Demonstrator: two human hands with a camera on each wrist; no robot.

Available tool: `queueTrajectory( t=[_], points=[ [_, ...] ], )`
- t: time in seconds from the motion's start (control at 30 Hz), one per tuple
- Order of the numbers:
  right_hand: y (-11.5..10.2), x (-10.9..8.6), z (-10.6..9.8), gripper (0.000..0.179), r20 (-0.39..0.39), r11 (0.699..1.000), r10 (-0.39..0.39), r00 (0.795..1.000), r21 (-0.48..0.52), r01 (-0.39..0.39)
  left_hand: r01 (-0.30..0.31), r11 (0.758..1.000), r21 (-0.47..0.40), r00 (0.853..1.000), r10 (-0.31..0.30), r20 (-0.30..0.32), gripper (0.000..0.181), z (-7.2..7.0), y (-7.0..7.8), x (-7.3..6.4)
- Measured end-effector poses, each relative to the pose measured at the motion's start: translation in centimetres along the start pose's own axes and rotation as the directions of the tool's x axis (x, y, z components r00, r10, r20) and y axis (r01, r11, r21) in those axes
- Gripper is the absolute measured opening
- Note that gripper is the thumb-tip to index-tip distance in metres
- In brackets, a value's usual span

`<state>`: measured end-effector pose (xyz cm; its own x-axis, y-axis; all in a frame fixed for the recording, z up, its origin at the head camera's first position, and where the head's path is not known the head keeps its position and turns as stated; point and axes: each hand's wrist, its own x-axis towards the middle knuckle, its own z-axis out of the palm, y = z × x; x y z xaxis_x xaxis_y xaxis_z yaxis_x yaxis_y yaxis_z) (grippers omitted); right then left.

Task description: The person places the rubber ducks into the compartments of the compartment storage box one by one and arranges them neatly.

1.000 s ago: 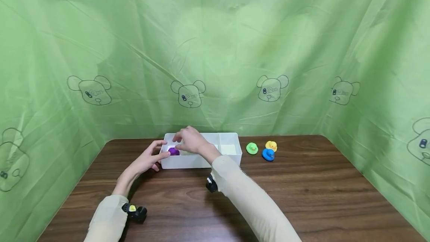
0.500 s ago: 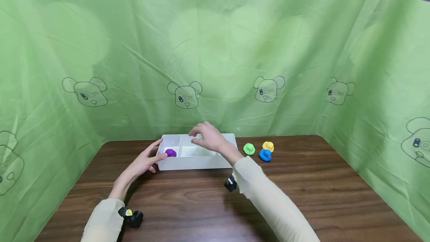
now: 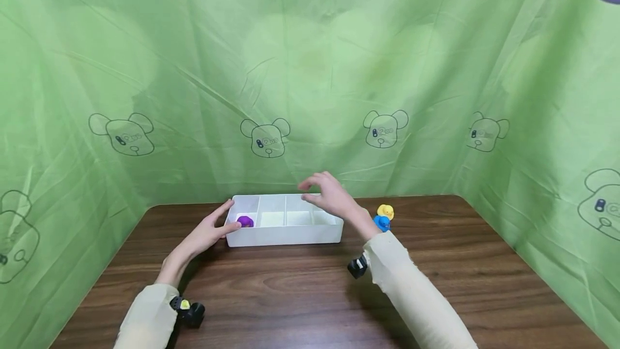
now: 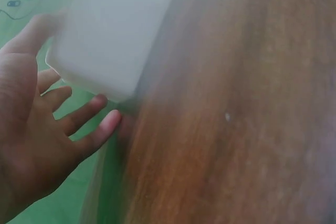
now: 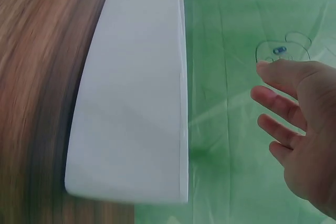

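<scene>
White box (image 3: 286,236), four compartments, on wooden table (image 3: 290,295); probably light, stiff plastic, smooth enough to slide; best taken at both end walls. Purple toy (image 3: 245,222), leftmost compartment; likely light, soft; pinch from above. Left hand (image 3: 205,234): fingers spread, touching box's left end, not clasping. Right hand (image 3: 331,196): fingers loosely bent apart, holding nothing, raised over box's right half.

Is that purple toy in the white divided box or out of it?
In. The head view shows the purple toy inside the leftmost compartment of the white divided box, behind its front wall.
</scene>
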<state>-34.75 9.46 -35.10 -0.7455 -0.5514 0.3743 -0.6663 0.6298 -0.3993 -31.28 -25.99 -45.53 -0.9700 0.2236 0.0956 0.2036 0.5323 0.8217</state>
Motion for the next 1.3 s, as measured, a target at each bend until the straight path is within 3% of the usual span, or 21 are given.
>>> queueTrajectory(
  t=[0.4,0.73,1.3],
  points=[
    [1.9,-1.5,-1.4,0.024,-0.031,0.999,0.042,0.999,0.013,-0.042,0.03,0.996,0.086,0.997,-0.024,-0.069,0.08,0.6,0.3,-0.2],
    [3.1,-2.7,-2.5,0.024,-0.044,0.997,0.066,0.997,0.038,-0.064,0.033,0.992,0.125,0.999,-0.029,-0.028,0.086,0.8,0.3,-0.2],
    [5.6,-6.5,-3.6,0.026,-0.099,0.985,0.168,0.981,0.062,-0.162,0.064,0.997,0.04,0.998,-0.063,-0.023,0.085,1.2,0.2,-0.3]
  ],
)
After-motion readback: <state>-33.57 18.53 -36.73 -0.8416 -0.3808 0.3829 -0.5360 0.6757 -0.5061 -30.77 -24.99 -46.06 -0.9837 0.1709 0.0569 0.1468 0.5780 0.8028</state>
